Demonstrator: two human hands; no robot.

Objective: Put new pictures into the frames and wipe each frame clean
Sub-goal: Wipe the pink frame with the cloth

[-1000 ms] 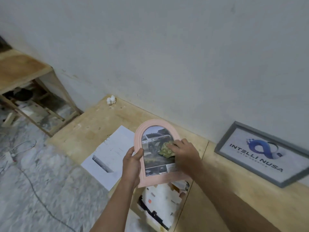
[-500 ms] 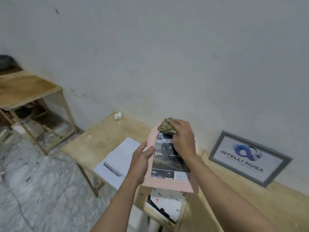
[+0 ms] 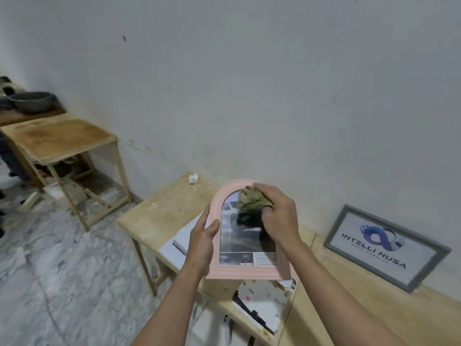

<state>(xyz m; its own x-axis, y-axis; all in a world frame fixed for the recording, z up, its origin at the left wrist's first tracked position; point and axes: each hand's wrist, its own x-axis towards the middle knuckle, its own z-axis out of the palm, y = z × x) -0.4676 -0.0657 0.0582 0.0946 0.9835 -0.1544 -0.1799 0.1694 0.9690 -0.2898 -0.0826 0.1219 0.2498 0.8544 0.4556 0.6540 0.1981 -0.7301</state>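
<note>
A pink arched picture frame (image 3: 243,270) with a car picture behind its glass is held upright above the wooden table (image 3: 162,208). My left hand (image 3: 203,242) grips its left edge. My right hand (image 3: 279,216) holds a crumpled greenish cloth (image 3: 252,199) and presses it on the upper part of the glass, near the arch. A grey rectangular frame (image 3: 385,247) with a blue logo picture leans against the wall on the right.
Printed sheets (image 3: 178,242) lie on the table under the frame, and more prints (image 3: 262,303) lie near its front edge. A small white lump (image 3: 194,178) sits by the wall. Left stands a second wooden table (image 3: 57,138), with a dark bowl (image 3: 31,102) beyond.
My right hand with the cloth has gone from the middle of the glass up to the arch top and slightly back down. The frame has been raised and tilted more upright.
</note>
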